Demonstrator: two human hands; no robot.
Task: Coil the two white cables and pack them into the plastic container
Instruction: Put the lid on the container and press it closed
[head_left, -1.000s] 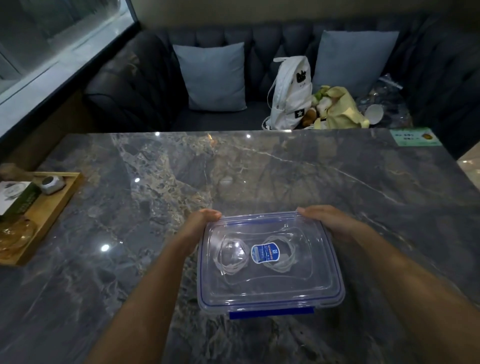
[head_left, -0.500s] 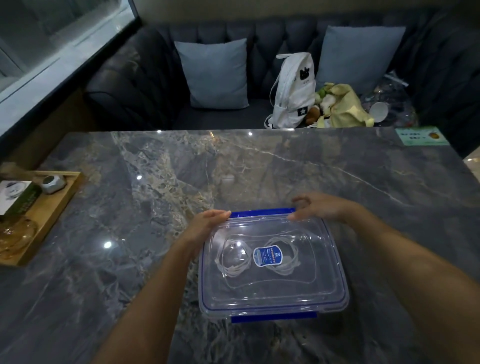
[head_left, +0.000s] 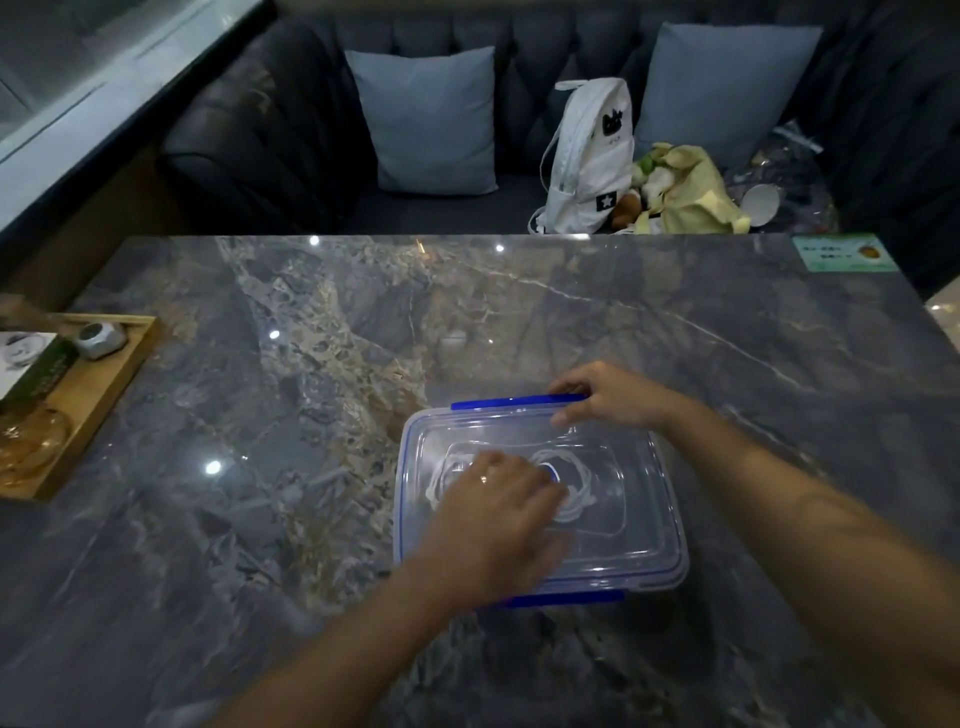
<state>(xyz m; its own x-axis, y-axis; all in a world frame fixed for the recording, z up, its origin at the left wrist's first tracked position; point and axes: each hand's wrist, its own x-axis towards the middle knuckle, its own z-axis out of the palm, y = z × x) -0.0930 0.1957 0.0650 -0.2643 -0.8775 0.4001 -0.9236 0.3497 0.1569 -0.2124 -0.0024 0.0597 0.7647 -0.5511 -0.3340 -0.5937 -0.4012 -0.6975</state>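
Note:
A clear plastic container (head_left: 639, 519) with its lid on sits on the marble table in front of me. Two coiled white cables (head_left: 574, 480) show through the lid, side by side. My left hand (head_left: 493, 509) lies flat on the lid, fingers spread, covering the left coil and the blue label. My right hand (head_left: 605, 395) is at the far edge, fingers curled around the raised blue latch (head_left: 514, 402). The near blue latch (head_left: 566, 599) lies against the container's front.
A wooden tray (head_left: 104, 395) with a small box, a grey object and an amber glass dish sits at the table's left edge. A green card (head_left: 844, 253) lies at the far right corner. Behind the table a dark sofa holds cushions, a white backpack (head_left: 589, 156) and a yellow bag.
My left hand left the container's far left corner and now lies flat on top of the lid. The right hand stays at the far blue latch, which has flipped up.

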